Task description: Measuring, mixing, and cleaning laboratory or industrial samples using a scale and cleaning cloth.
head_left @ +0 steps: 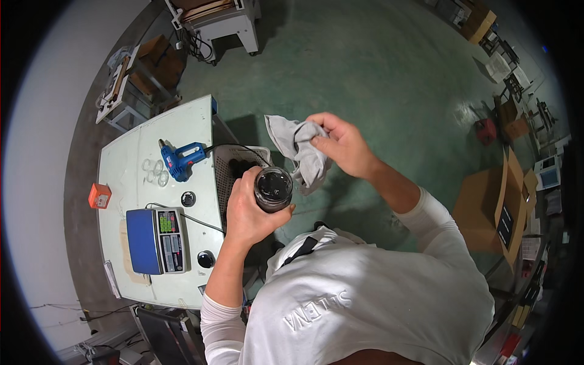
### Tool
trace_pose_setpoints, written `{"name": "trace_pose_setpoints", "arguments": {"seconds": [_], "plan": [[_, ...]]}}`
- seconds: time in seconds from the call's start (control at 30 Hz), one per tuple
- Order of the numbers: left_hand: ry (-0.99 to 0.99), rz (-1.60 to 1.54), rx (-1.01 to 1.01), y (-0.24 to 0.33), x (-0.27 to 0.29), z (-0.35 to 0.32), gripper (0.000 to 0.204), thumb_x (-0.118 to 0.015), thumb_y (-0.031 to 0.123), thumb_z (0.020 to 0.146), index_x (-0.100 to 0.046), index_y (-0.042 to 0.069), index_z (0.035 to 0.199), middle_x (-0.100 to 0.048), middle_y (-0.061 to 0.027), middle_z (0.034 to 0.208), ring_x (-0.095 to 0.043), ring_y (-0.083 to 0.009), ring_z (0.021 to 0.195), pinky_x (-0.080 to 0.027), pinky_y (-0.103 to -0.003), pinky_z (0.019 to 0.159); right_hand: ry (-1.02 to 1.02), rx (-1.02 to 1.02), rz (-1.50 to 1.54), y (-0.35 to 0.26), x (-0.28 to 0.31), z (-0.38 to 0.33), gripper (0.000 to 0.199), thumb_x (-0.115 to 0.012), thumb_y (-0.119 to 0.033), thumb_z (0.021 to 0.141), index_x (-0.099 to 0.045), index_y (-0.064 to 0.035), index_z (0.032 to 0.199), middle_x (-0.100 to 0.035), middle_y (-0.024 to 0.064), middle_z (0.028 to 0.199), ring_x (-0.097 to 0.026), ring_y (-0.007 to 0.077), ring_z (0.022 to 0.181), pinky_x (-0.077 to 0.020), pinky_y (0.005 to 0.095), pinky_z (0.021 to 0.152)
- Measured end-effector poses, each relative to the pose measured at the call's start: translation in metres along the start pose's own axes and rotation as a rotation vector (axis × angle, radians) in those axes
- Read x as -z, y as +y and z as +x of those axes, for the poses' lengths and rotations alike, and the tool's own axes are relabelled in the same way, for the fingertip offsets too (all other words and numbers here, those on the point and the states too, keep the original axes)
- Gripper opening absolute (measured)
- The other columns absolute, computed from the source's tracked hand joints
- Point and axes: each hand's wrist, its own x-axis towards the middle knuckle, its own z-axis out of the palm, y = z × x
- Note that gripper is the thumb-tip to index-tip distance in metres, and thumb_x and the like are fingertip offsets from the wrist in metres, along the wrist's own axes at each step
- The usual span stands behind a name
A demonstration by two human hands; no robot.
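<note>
- the left hand [246, 213] has its fingers closed around a small dark jar [273, 188], held upright in the air just off the right edge of the counter [134, 152], with its round open top facing the camera.
- the right hand [344, 145] has its fingers pinched shut on a crumpled grey cloth [301, 149], held above and to the right of the jar; the cloth's lower fold hangs just beside the jar's rim, and whether they touch cannot be told.
- both hands are over the green floor [365, 67], in front of the person's white long-sleeved shirt [365, 292].
- on the pale counter, to the person's left, lies a blue heat gun [182, 159] with a black cord, beside some clear round lids [155, 171].
- nearer the person stands a blue weighing scale [155, 240] with a grey panel.
- a small orange box [100, 196] sits at the counter's far left edge.
- two dark round caps [188, 198] lie on the counter, one above the scale and one to its right.
</note>
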Motion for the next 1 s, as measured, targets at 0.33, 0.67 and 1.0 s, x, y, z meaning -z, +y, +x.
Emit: {"name": "trace_pose_setpoints", "arguments": {"seconds": [0.33, 0.67, 1.0], "plan": [[-0.089, -0.237, -0.025, -0.004, 0.010, -0.004, 0.064, -0.078, 0.017, 0.047, -0.050, 0.000, 0.103, -0.056, -0.0108, 0.091, -0.057, -0.0231, 0.085, -0.045, -0.032, 0.076, -0.219, 0.255, -0.582, -0.022, -0.027, 0.002, 0.037, -0.048, 0.004, 0.076, -0.060, -0.0048, 0.109, -0.052, 0.0077, 0.090, -0.053, 0.0174, 0.080, -0.0431, 0.0267, 0.072], [-0.277, -0.761, 0.102, -0.024, 0.014, -0.007, 0.078, -0.076, 0.016, 0.045, -0.047, -0.001, 0.116, -0.053, -0.0040, 0.103, -0.050, -0.0141, 0.095, -0.040, -0.028, 0.087, -0.301, 0.339, -0.496, -0.006, -0.050, 0.002, 0.037, -0.049, 0.005, 0.074, -0.060, -0.0011, 0.109, -0.055, 0.0091, 0.090, -0.055, 0.0190, 0.081, -0.0447, 0.0279, 0.072], [-0.214, -0.998, 0.172, -0.039, 0.009, -0.016, 0.084, -0.076, 0.019, 0.045, -0.043, 0.000, 0.120, -0.051, -0.0063, 0.109, -0.049, -0.0172, 0.100, -0.039, -0.030, 0.089, -0.272, 0.367, -0.392, -0.010, -0.061, -0.002, 0.038, -0.046, 0.007, 0.073, -0.060, 0.0010, 0.108, -0.055, 0.0088, 0.091, -0.054, 0.0167, 0.081, -0.0432, 0.0256, 0.072]]}}
